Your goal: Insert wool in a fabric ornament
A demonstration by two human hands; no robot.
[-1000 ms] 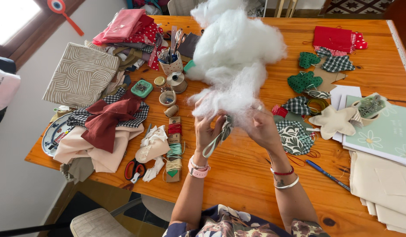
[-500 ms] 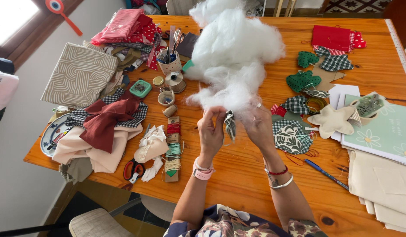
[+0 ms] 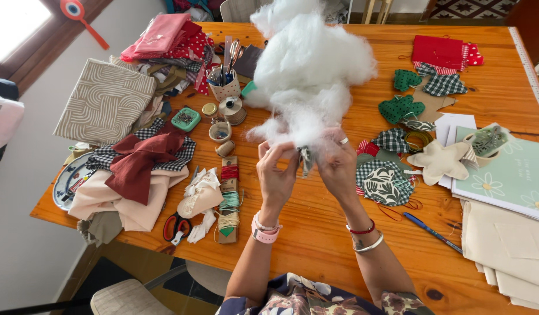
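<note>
while raised | left hand (image 3: 276,174), right hand (image 3: 337,168) pinch fabric piece (image 3: 306,158)

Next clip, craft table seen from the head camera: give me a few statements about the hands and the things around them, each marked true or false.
1. Both hands, left hand and right hand, hold a small patterned fabric piece between them. True.
2. The big fluffy white stuffing pile lies on the floor. False: it sits on the orange wooden table, just beyond the hands.
3. The red-handled scissors lie near the table's front edge, left of the left hand. True.
4. The blue pen is in the right hand's grip. False: it lies on the table, right of that hand.
5. The cream star-shaped fabric piece is right of the hands. True.
</note>
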